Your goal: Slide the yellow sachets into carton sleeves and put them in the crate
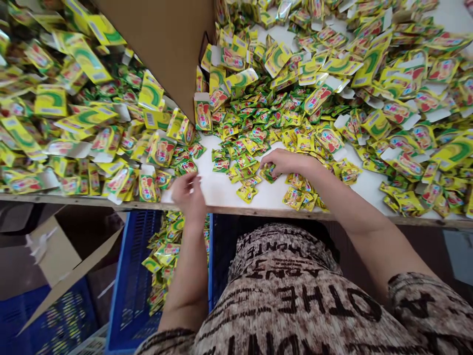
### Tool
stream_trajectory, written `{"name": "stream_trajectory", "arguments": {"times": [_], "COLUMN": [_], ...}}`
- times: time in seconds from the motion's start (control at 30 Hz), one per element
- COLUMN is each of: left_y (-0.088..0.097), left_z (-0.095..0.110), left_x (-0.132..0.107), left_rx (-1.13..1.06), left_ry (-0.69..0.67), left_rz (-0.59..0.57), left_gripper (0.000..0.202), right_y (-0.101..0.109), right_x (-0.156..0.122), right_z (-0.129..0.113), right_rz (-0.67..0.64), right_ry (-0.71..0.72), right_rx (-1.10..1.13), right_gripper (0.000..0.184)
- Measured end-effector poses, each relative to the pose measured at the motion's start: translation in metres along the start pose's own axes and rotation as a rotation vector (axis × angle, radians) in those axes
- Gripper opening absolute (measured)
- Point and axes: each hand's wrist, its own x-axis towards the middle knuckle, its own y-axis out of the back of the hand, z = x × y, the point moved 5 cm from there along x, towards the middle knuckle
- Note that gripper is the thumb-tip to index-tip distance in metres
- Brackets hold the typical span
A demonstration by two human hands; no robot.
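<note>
My right hand reaches onto the white tabletop with its fingers closed round a small green-and-yellow candy packet. More loose packets lie just left of those fingers, and others are below the wrist. Near the table's front edge, my left hand hovers with bent, motion-smeared fingers; no item shows in it. Beside that hand stand small yellow candy boxes, several with white flaps lifted.
A brown cardboard sheet rises between two heaps of yellow boxes. Below the table edge, a blue crate holds more packets. An opened cardboard carton lies at lower left.
</note>
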Motion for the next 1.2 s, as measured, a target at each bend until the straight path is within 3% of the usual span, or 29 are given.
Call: {"name": "stream_trajectory", "arguments": {"times": [0.07,0.17,0.3,0.43,0.53,0.6,0.67,0.73,0.8,0.9,0.97,1.03,1.1,1.2], "left_y": [-0.050,-0.112,-0.178,-0.255,-0.324,-0.364,-0.390,-0.394,-0.375,-0.317,-0.276,-0.241,-0.215,-0.195], "left_z": [0.040,0.086,0.124,0.174,0.212,0.226,0.230,0.230,0.230,0.224,0.213,0.194,0.172,0.141], "left_x": [0.004,0.012,0.046,0.064,0.055,0.049,0.047,0.046,0.040,0.011,-0.019,-0.051,-0.076,-0.097], "left_rx": [-0.077,-0.123,-0.156,-0.202,-0.176,-0.073,0.041,0.106,0.107,0.071,0.076,0.092,0.101,0.111], "left_ry": [-0.176,-0.409,-0.517,-0.605,-0.587,-0.468,-0.323,-0.261,-0.322,-0.505,-0.587,-0.604,-0.530,-0.403], "left_rz": [-0.161,-0.339,-0.416,-0.498,-0.621,-0.662,-0.676,-0.657,-0.611,-0.587,-0.661,-0.746,-0.740,-0.637], "left_gripper": [0.015,0.014,0.018,0.017,0.018,0.044,0.064,0.066,0.059,0.049,0.050,0.055,0.062,0.067], "right_y": [-0.006,-0.010,-0.020,-0.048,-0.068,-0.078,-0.083,-0.079,-0.060,-0.012,0.019,0.040,0.048,0.040], "right_x": [0.011,0.011,-0.022,-0.068,-0.099,-0.118,-0.136,-0.152,-0.167,-0.189,-0.198,-0.195,-0.180,-0.155], "right_z": [-0.006,-0.019,-0.030,-0.040,-0.047,-0.051,-0.053,-0.051,-0.044,-0.024,-0.010,-0.002,-0.001,-0.009], "right_rz": [-0.003,0.034,0.132,0.250,0.367,0.432,0.449,0.470,0.580,0.980,1.273,1.424,1.375,1.113], "right_ry": [-0.012,0.048,-0.010,-0.007,-0.074,-0.104,-0.117,-0.111,-0.107,-0.204,-0.273,-0.266,-0.265,-0.272], "right_rx": [-0.140,-0.288,-0.371,-0.326,-0.297,-0.281,-0.258,-0.180,-0.025,0.235,0.362,0.410,0.349,0.154], "right_gripper": [0.052,0.041,0.031,0.027,0.022,0.023,0.023,0.021,0.017,0.013,0.021,0.024,0.015,0.013]}}
